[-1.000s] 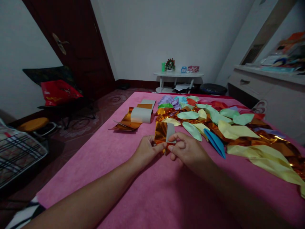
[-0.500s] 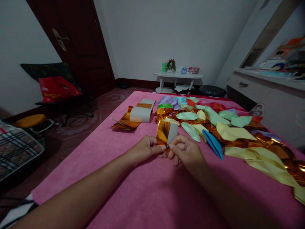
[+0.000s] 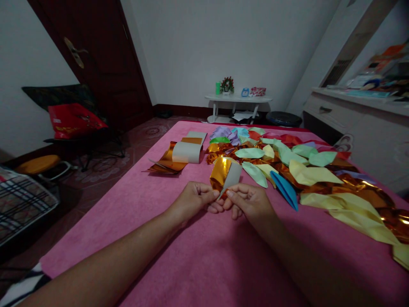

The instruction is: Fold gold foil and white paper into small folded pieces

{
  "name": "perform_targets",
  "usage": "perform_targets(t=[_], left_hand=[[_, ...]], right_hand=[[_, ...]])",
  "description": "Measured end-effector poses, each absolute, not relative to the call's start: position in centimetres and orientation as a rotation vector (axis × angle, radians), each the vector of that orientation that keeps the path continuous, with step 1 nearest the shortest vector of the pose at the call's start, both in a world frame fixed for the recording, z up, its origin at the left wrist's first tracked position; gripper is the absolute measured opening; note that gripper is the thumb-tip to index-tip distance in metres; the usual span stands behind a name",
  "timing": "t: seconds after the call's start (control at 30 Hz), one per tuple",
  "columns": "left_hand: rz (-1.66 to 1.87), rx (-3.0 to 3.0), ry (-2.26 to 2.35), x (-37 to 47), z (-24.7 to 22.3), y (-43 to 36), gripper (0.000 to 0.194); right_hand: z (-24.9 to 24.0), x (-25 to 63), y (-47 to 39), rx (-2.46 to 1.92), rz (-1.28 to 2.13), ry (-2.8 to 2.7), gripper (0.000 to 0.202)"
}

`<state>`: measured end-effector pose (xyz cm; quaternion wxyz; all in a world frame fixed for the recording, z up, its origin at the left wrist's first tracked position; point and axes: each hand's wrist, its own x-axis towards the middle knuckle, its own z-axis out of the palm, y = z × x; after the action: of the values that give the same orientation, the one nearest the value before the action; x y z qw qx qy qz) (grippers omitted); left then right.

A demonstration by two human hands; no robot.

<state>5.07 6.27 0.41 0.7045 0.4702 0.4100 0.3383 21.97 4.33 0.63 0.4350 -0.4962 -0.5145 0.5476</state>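
A sheet of gold foil paper [image 3: 220,171] with a pale grey back stands curled up between my hands, over the pink cloth. My left hand [image 3: 201,197] pinches its lower left edge between thumb and fingers. At the lower right edge, my right hand [image 3: 246,199] grips the same sheet, thumb on top. The two hands nearly meet at the sheet's bottom corner. Beyond my left hand lies a loose stack of gold foil sheets [image 3: 169,160], some curled over to show the grey back. Folded blue paper [image 3: 285,190] rests to the right of my right hand.
Many folded paper pieces in yellow [image 3: 315,175], green [image 3: 251,153], purple and gold cover the right of the pink cloth [image 3: 150,251]. A white side table [image 3: 238,98] stands by the wall. At left are a chair with a red bag [image 3: 75,121] and a yellow stool [image 3: 37,163].
The curled gold sheet has turned and tilted slightly to the right, with more of its grey back showing. Both hands keep their pinch, and the view has shifted slightly.
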Motion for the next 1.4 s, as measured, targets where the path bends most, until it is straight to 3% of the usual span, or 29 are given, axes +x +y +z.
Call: perform_targets(t=[1.4], left_hand=[[0.837, 1.081, 1.010, 5.7, 0.4, 6.0, 0.023]], right_hand=[[-0.3, 21.8, 4.6, -1.279, 1.185, -1.292, 0.027]])
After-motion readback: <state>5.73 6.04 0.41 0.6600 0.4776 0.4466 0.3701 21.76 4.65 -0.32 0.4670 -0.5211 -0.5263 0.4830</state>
